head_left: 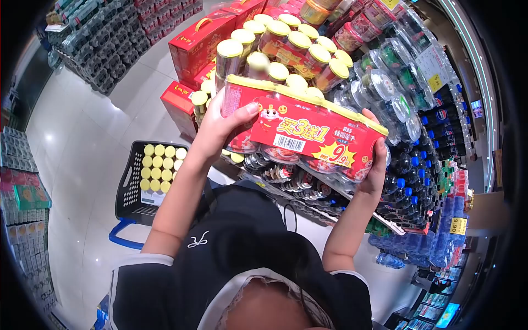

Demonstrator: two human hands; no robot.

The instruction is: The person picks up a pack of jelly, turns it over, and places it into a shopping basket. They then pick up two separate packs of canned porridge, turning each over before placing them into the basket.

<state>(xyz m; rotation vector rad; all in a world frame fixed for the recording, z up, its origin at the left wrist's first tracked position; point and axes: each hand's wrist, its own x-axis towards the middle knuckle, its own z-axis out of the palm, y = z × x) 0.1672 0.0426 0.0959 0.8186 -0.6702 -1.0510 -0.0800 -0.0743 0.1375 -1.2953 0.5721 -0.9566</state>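
Note:
Between my two hands is a multipack of cans [305, 132] in a red printed sleeve, with yellow lids along its top edge. My left hand [234, 118] grips its left end, the thumb lying over the front. At the right end, my right hand [377, 165] is wrapped round the pack's edge. The front carries a barcode and a yellow price burst reading 9.9. Just behind the pack stand more yellow-lidded cans [300, 40], stacked on the display; the pack hides the lower ones.
A black basket [127, 179] with a blue handle [124, 234] stands on the floor at left, holding several yellow-lidded cans. Red gift boxes [192, 47] flank the display. Dark bottles with blue caps [407, 170] line the right side. Shrink-wrapped drink packs [104, 44] are piled at upper left.

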